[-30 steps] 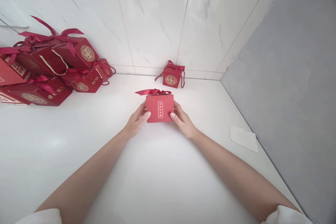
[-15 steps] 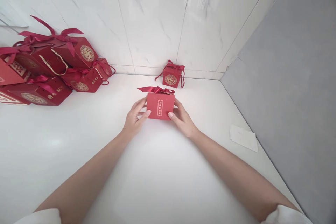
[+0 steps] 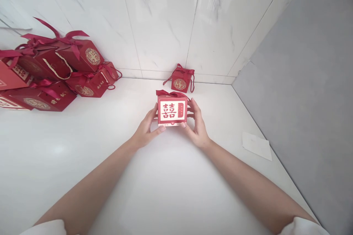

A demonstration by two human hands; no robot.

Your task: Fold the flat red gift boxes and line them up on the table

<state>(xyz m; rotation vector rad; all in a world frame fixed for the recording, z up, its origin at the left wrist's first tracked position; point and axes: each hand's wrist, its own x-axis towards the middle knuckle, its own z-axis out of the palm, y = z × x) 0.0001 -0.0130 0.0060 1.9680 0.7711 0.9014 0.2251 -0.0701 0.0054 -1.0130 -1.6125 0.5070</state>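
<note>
Between my two hands is a red gift box (image 3: 172, 112) with a dark red ribbon bow on top. Its side toward me carries a white panel with a large red double-character sign. My left hand (image 3: 148, 126) grips the box's left side, thumb at the lower front corner. On the right side my right hand (image 3: 198, 126) holds it the same way, fingers curled round behind and thumb on the lower front edge. Just behind it a smaller red box (image 3: 180, 82) with cord handles and a gold round emblem stands near the wall.
Several red gift boxes (image 3: 52, 95) with ribbons and cord handles are piled at the left against the tiled wall (image 3: 160, 18). A white paper sheet (image 3: 257, 146) lies on the white table (image 3: 154, 183) at the right, near its edge with the grey surface (image 3: 311, 91).
The box between my hands has been turned: its plain red side with a narrow label faced me before, and now the white-panelled side does. My hands have shifted slightly right.
</note>
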